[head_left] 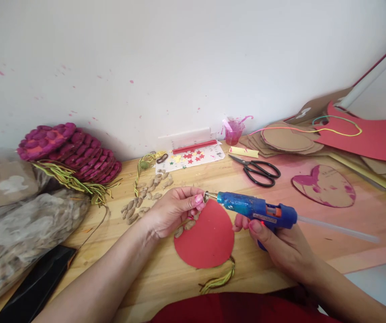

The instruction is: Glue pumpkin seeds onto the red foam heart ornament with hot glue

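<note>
Between the thumb and fingertips of my left hand (176,208) is a small peanut (206,196), mostly covered by the fingers. My right hand (282,244) grips a blue hot glue gun (256,208), its metal nozzle touching or very close to that peanut. Below both hands lies a red paper disc (204,244). A few peanuts (189,224) sit along its upper left edge, partly under my left hand. A green and yellow yarn tassel (221,278) sticks out from the disc's near edge.
Loose peanuts (132,211) lie left of the disc, beside a plastic bag (51,229) of peanuts. Purple peanut-covered discs (75,152) are stacked at left. Black-handled scissors (256,170), a cardboard heart (324,186) and a pink-stained cup (233,131) stand or lie to the right.
</note>
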Demonstrator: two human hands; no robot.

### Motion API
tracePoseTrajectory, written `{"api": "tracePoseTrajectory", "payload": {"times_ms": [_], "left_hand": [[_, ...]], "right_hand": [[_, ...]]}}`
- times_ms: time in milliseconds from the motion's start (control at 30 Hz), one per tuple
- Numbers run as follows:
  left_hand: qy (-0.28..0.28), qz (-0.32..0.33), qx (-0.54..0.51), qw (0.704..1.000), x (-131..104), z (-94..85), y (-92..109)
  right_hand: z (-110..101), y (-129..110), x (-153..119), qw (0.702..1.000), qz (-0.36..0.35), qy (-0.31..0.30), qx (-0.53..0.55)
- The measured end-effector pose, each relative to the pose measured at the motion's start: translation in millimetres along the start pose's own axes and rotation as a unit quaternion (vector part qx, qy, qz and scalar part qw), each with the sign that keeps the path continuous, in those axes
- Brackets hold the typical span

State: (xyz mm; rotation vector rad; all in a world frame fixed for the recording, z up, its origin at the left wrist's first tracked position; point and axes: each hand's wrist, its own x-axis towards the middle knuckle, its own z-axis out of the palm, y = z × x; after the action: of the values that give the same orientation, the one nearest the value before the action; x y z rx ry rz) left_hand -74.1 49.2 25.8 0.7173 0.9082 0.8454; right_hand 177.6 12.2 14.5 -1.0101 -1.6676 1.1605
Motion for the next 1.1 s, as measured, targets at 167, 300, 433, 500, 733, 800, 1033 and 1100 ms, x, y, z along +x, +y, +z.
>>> {"api": "tracePoseTrajectory", "payload": {"times_ms": [167,300,433,500,733,800,1033,1100], "left_hand": [[0.002,-0.001,0.004,1.000,-0.3,-0.5,0.1],[0.000,0.000,0.005,1.000,-0.6,-1.0,0.7],[-0.003,-0.002,0.003,1.000,-0.6,-0.6,1.2],[-0.003,-0.002,0.002,1.000,-0.5,-0.3,1.2],[-0.006,0.001,-0.002,1.000,0.3,-1.0,0.0],[-0.004,-0.001,-0.003,1.000,0.4,-1.4,-0.2],[-0.007,0.002,-0.004,1.000,-0.6,-1.5,0.1],[-0.012,0.006,-0.005,1.000,-0.8,-1.5,0.3]], "right_hand": [[0.3,-3.0,2.5,1.000,0.002,0.001,-0.010],[0.4,-3.3,2.6,1.000,0.004,0.002,-0.009],[0.1,-2.6,1.5,1.000,0.002,0.000,-0.020],[0.1,-3.3,1.9,0.999,-0.001,-0.002,-0.032],[0.4,-2.6,3.5,0.999,-0.003,0.002,-0.044],[0.5,-2.0,2.8,0.999,-0.003,0.003,-0.046],[0.1,-2.5,2.1,0.999,-0.015,0.010,-0.041],[0.2,-2.8,2.7,0.999,-0.016,0.013,-0.035]]}}
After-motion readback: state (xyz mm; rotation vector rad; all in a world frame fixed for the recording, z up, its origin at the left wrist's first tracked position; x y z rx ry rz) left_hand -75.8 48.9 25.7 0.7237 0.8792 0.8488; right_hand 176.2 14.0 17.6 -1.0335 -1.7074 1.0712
